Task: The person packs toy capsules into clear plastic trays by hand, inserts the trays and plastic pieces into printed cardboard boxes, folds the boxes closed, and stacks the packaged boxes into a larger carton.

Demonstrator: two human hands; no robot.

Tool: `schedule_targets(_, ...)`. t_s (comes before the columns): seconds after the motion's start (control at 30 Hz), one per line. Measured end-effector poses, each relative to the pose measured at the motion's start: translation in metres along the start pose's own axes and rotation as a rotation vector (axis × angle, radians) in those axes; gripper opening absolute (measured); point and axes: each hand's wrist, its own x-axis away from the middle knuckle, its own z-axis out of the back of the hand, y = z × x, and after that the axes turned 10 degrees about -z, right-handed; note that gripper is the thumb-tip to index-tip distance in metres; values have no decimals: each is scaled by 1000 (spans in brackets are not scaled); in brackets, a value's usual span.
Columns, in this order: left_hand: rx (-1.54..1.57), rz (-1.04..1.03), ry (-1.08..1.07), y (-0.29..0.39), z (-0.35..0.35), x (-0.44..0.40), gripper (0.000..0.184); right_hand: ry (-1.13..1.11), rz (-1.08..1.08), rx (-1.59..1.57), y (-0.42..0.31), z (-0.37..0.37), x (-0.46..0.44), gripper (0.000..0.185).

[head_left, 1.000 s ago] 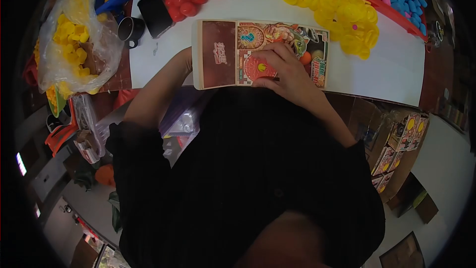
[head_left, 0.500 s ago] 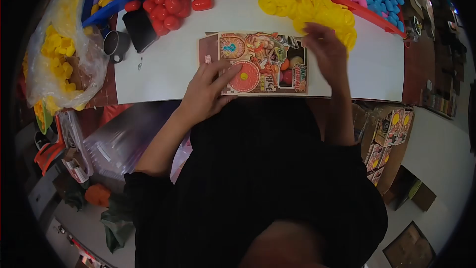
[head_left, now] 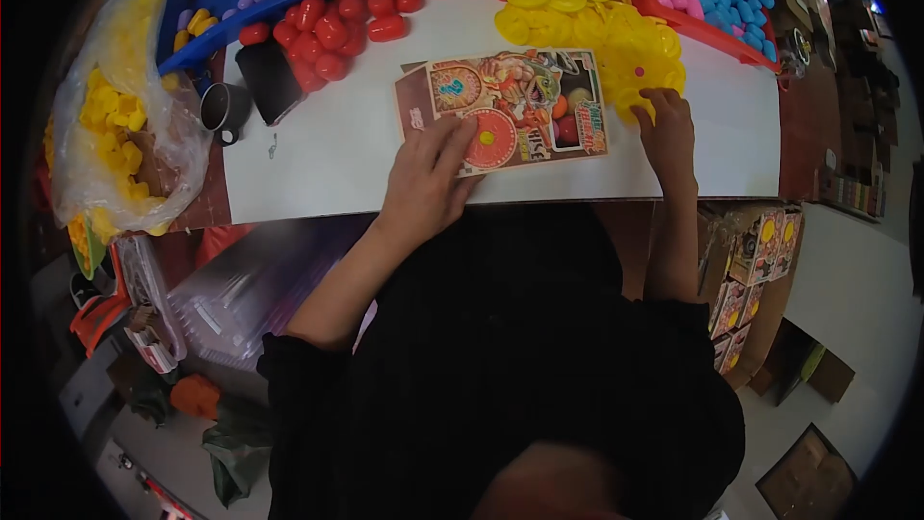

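A printed cardboard box (head_left: 525, 101) lies slightly tilted on the white tabletop, with a cartoon creature, a red round dial and a window showing colored balls. My left hand (head_left: 428, 169) holds its near left part, fingers on top and thumb by the near edge. At the right, my right hand (head_left: 666, 130) is at the near edge of a pile of yellow plastic discs (head_left: 553, 19). Its fingers are curved, with thumb and forefinger apart; I see nothing clearly held. A small pink dot shows on one disc above that hand.
Red capsules (head_left: 332, 34) are heaped behind the box. Blue trays (head_left: 260, 5) and a red tray (head_left: 712, 34) of colored capsules line the back. A dark cup (head_left: 226, 111), a black phone-like slab (head_left: 268, 82) and a plastic bag of yellow pieces (head_left: 120, 135) stand left.
My right hand has moved from the box's upper right corner, right and down, to the edge of the yellow discs. The box has turned slightly, with my left hand still on it.
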Motion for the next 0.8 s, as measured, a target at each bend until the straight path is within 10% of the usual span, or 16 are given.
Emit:
schedule_targets(0.23, -115, -47, -80, 3, 4, -13, 62, 11, -62, 163, 5, -23, 8, 28)
schedule_targets(0.43, -407, -78, -314, 15, 13, -28, 57, 121, -184, -585, -78, 30, 0, 19)
schedule_targets(0.5, -358, -105, -289, 11, 19, -33, 56, 161, 269, -375, -98, 2, -1, 30)
schedule_targets(0.8, -21, -71, -200, -15, 29, -34, 44, -334, 204, -484, -97, 5, -18, 26)
